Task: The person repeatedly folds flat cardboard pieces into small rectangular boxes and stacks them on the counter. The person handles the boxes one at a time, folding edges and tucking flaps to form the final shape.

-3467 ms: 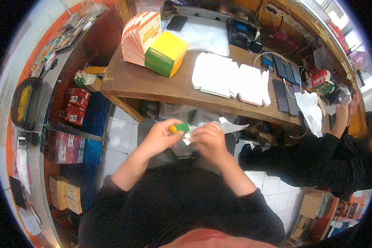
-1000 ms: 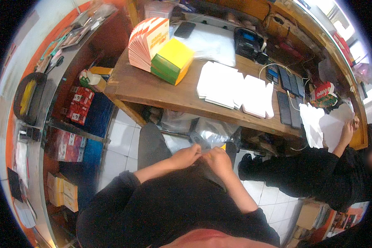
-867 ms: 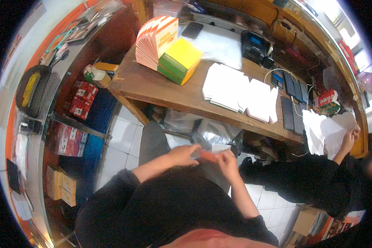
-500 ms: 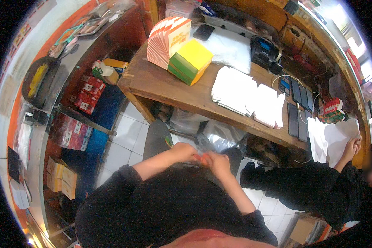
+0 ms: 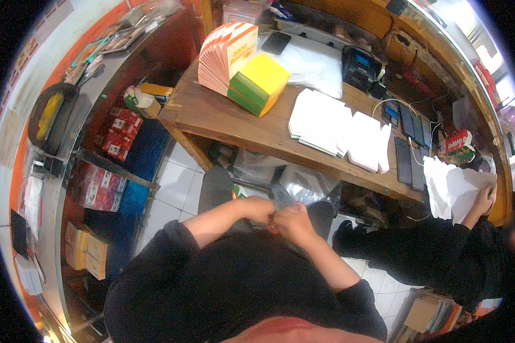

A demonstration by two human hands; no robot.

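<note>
My left hand (image 5: 256, 210) and my right hand (image 5: 294, 224) meet low in front of my body, above my lap. Both are closed, with the fingertips pinched together. A bit of a small red-orange piece (image 5: 273, 230) shows between and below the fingers; most of it is covered, and its kind cannot be made out. Past my hands, clear plastic bags (image 5: 306, 184) lie beneath the wooden table (image 5: 223, 123). On the table's left end, a fanned stack of red-and-white printed cartons (image 5: 238, 56) stands against a yellow-and-green block (image 5: 259, 84).
White flat card stacks (image 5: 320, 123) lie mid-table, with several phones (image 5: 403, 160) and a black device (image 5: 360, 66) beyond. At right, another person's hand (image 5: 484, 200) holds white paper (image 5: 452, 186). Left, shelves carry red packs (image 5: 123, 131) and a dark tray (image 5: 52, 117).
My right hand has turned over and come closer to the left, covering more of the red-orange piece. The other person's white paper has shifted. My view has moved slightly.
</note>
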